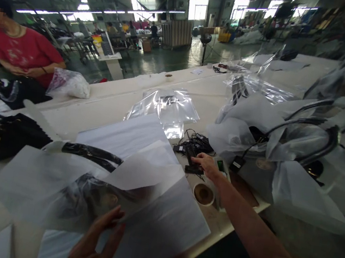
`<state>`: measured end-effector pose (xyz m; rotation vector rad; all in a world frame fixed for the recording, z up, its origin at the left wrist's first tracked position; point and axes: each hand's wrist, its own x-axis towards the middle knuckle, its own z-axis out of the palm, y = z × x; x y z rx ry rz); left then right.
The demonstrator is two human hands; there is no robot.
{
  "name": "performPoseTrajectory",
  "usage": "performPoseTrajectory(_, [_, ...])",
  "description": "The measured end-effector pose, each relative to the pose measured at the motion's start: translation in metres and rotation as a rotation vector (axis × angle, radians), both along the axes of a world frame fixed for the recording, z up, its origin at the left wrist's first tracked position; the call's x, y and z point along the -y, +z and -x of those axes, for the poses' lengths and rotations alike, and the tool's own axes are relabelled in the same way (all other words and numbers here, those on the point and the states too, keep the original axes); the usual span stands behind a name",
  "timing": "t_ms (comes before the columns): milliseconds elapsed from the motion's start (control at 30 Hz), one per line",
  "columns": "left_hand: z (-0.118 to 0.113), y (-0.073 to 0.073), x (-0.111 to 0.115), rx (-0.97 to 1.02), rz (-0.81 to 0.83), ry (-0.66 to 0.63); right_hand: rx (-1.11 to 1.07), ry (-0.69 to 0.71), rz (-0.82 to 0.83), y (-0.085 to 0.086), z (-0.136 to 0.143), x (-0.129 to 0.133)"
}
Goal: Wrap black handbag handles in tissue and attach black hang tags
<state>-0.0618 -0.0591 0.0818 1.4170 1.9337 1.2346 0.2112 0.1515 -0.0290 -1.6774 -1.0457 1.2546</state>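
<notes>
Well, the right hand (208, 165) touches black tags (191, 153), grip unclear; the left hand (96, 242) curls half-open

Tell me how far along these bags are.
Apparently done: translucent sheeting loosely covers the front bag. In hand: right hand is at the corded black pieces; left hand is by that bag. Probably left: clear sleeves lie flat, unfilled; the far-left dark bag looks unwrapped.

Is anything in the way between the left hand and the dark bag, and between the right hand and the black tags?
Yes, for the left hand: cloudy wrapping lies over the dark bag's body. Nothing visible blocks the right hand; its fingers are already at the black tags.
</notes>
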Motion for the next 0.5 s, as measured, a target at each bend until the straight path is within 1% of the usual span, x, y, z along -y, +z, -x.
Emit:
performPoseTrajectory(67, [-0.018, -0.006, -0.014, 0.102, 0.01, -0.116, -0.098, -0.009, -0.072, 0.024, 0.004, 0.011])
performPoseTrajectory(167, [-0.046, -0.016, -0.04, 0.262, 0.099, -0.252, -0.279, -0.003, -0.146, 0.056, 0.017, 0.034])
performPoseTrajectory(267, [-0.07, -0.027, -0.062, 0.367, 0.201, -0.358, -0.42, 0.009, -0.198, 0.077, 0.033, 0.058])
performPoseTrajectory(367, [-0.083, -0.035, -0.072, 0.452, 0.265, -0.407, -0.462, 0.034, -0.22, 0.085, 0.047, 0.076])
performPoseTrajectory(500, [-0.09, -0.041, -0.069, 0.58, 0.336, -0.465, -0.513, 0.042, -0.202, 0.085, 0.056, 0.087])
